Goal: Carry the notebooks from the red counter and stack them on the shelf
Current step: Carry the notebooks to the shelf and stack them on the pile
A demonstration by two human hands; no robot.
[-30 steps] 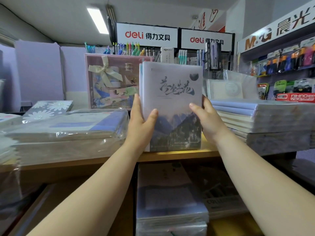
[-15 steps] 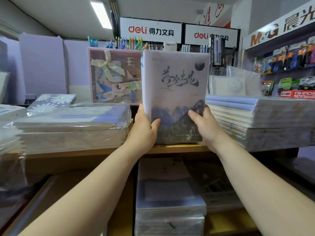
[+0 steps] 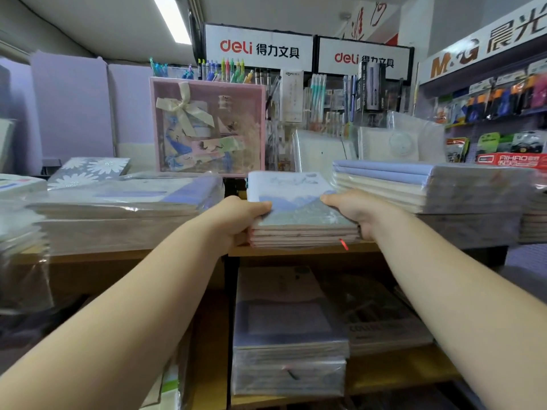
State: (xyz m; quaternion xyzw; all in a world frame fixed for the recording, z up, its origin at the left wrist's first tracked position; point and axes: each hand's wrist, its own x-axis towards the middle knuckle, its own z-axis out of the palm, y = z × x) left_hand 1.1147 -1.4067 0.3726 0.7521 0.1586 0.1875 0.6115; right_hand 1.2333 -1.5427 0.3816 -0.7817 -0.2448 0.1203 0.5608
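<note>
A pile of several notebooks (image 3: pixel 296 211) with a mountain picture on the top cover lies flat on the wooden shelf (image 3: pixel 296 251), in the gap between two wrapped piles. My left hand (image 3: pixel 236 217) grips its left edge, thumb on the cover. My right hand (image 3: pixel 352 211) grips its right edge the same way. A red ribbon end hangs from the pile's front right corner.
A wrapped pile of notebooks (image 3: pixel 118 208) lies to the left and a taller wrapped pile (image 3: pixel 429 187) to the right. A pink gift box (image 3: pixel 207 125) stands behind. More notebook piles (image 3: pixel 287 335) fill the lower shelf. Pen racks line the back wall.
The notebooks stood upright with the cover facing me; both hands have tipped them down, and they now lie flat on the shelf.
</note>
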